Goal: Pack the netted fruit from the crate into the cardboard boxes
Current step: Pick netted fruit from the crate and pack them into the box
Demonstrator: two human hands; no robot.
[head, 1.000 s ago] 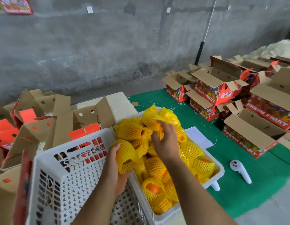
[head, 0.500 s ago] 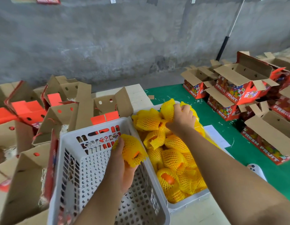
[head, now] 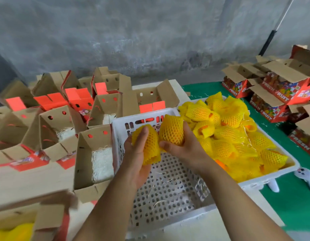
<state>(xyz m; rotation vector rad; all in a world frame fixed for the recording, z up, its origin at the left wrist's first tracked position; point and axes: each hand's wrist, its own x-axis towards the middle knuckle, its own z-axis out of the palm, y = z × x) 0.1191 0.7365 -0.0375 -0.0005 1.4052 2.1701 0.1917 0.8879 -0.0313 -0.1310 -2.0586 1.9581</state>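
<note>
My left hand (head: 139,153) curls round one netted fruit (head: 148,145) and my right hand (head: 182,145) grips another (head: 172,130), both over the empty white crate (head: 168,185); more fill the crate beside (head: 265,180). The nearest open box (head: 93,157) holds what looks like shredded padding.

Left hand (head: 138,153) gripped one yellow-netted fruit (head: 149,145); right hand (head: 183,146) gripped a second netted fruit (head: 172,130), both touching above empty white perforated crate (head: 168,188). Full crate of netted fruit (head: 229,136) just right. Open cardboard boxes (head: 95,153) at left, some lined with white shreds. More printed boxes (head: 281,94) far right on green cloth (head: 289,197).
</note>
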